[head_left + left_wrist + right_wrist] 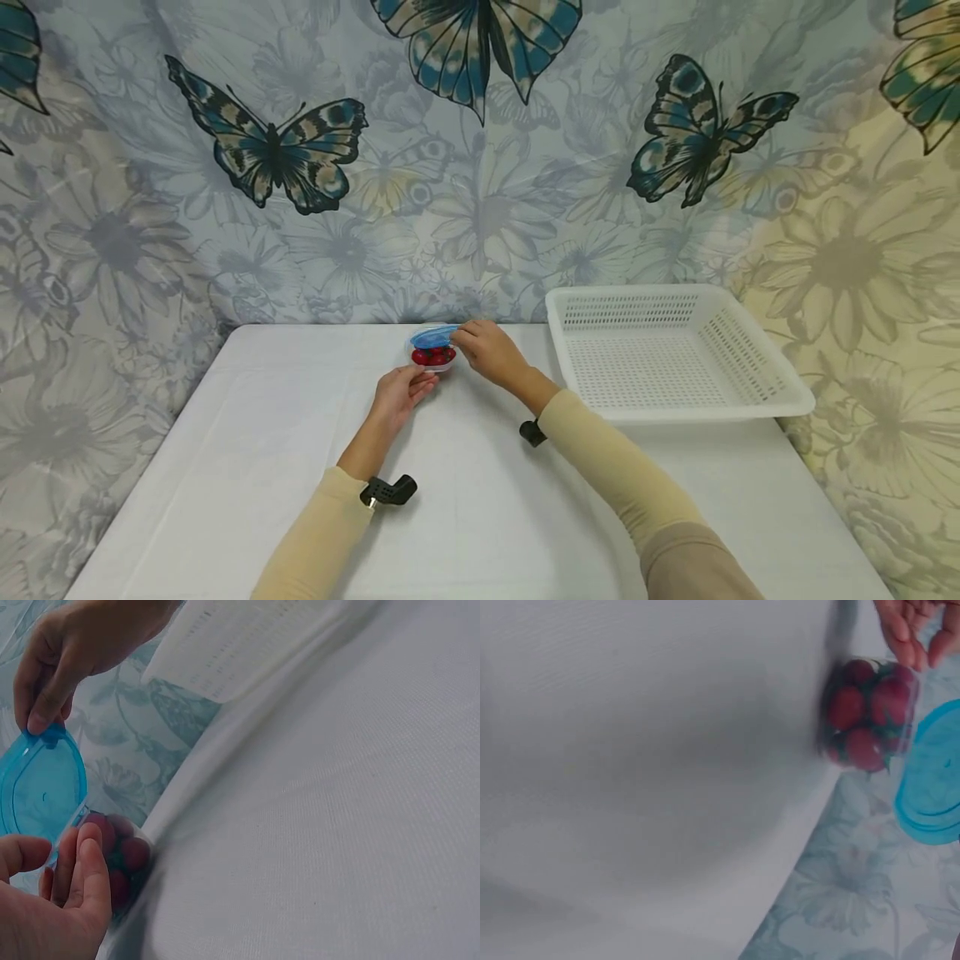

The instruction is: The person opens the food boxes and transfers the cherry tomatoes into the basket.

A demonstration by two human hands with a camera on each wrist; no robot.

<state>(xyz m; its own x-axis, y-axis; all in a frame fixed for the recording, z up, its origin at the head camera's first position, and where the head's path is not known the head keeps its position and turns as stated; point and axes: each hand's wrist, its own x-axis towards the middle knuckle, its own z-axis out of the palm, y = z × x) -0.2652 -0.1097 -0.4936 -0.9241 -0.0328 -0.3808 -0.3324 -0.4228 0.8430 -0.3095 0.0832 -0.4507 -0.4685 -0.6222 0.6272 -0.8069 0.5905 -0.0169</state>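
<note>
A small clear plastic container (913, 712) of red cherry tomatoes (433, 357) with green tops sits near the table's back edge. A translucent blue lid (46, 784) is raised over it, tilted up at the back. My right hand (489, 350) pinches the lid's edge between thumb and fingers, as the left wrist view shows. On the near side of the container, my left hand (401, 392) has its fingers extended at the wall, with the thumb by the rim. The right wrist view shows its fingertips at the container's corner.
To the right stands a white perforated plastic basket (772, 354). A white cloth covers the table (247, 467). Right behind the table's back edge hangs a butterfly-patterned backdrop (480, 225). Each wrist carries a black camera (390, 490).
</note>
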